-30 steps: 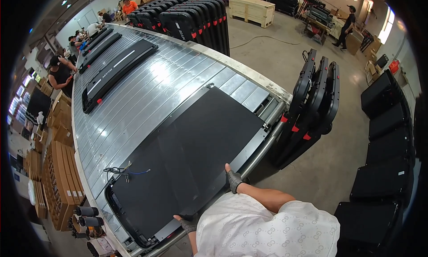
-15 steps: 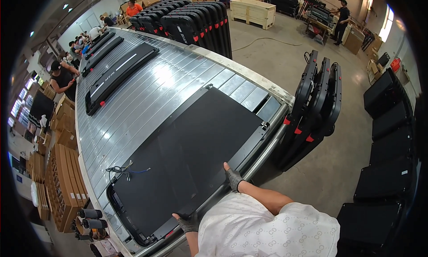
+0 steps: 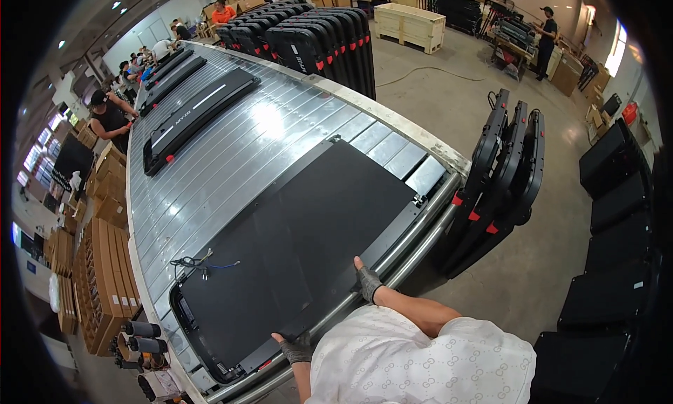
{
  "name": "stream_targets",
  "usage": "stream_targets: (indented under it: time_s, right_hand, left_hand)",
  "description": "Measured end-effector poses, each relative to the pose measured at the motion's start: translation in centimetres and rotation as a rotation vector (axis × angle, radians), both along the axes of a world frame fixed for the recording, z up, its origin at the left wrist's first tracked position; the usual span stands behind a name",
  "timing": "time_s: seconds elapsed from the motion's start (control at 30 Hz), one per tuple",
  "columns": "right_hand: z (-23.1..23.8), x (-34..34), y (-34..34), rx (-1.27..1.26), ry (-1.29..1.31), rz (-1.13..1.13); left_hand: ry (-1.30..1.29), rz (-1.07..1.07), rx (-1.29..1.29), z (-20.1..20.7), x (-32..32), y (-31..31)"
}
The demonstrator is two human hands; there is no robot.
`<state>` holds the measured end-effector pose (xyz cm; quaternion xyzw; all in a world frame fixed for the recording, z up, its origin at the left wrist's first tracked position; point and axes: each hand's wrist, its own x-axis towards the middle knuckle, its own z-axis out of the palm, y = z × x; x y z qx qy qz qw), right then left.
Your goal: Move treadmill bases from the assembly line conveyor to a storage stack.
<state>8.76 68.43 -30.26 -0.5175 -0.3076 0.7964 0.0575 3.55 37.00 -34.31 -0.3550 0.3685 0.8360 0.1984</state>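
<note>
A flat black treadmill (image 3: 280, 229) lies on the slatted metal conveyor table, its wide dark belt facing up. My left hand (image 3: 296, 350), in a dark fingerless glove, is closed on the near side edge of its frame. Farther right along that edge, my right hand (image 3: 368, 283), gloved alike, grips it too. Both thumbs rest on top, while most of the other fingers are hidden. Thin loose cables (image 3: 200, 264) lie at the treadmill's left end, beside an open housing (image 3: 188, 320) with parts inside.
More treadmills (image 3: 200, 117) lie farther along the conveyor table (image 3: 203, 187). Black treadmills (image 3: 501, 173) stand upright off its right end. A metal rail (image 3: 427, 229) runs along my side. Cylindrical motors (image 3: 144, 337) and cardboard boxes (image 3: 105, 285) sit at left. A worker (image 3: 111, 120) stands across the table.
My view has turned a little, so the surroundings sit slightly farther right. Both hands keep their hold on the treadmill's near edge.
</note>
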Motion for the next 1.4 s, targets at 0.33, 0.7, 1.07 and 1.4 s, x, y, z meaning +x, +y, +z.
stream_targets:
  time_s: [0.33,0.7,1.07,1.4]
  right_hand:
    - [-2.3,-0.2,0.2,-0.006,0.022,0.049]
    - [-0.1,5.1,-0.1,0.235,0.058,-0.102]
    - [1.0,10.1,0.7,0.276,0.178,-0.103]
    - [23.2,17.5,19.1,1.936,0.03,-0.242]
  left_hand:
    - [0.018,-0.067,-0.026,0.2,0.4,-0.8]
    - [0.094,-0.553,-0.06,2.2,4.2,-1.1]
    - [0.103,-0.283,-0.054,1.7,5.5,-1.8]
    - [0.037,-0.422,-0.172,-1.4,10.4,-1.9]
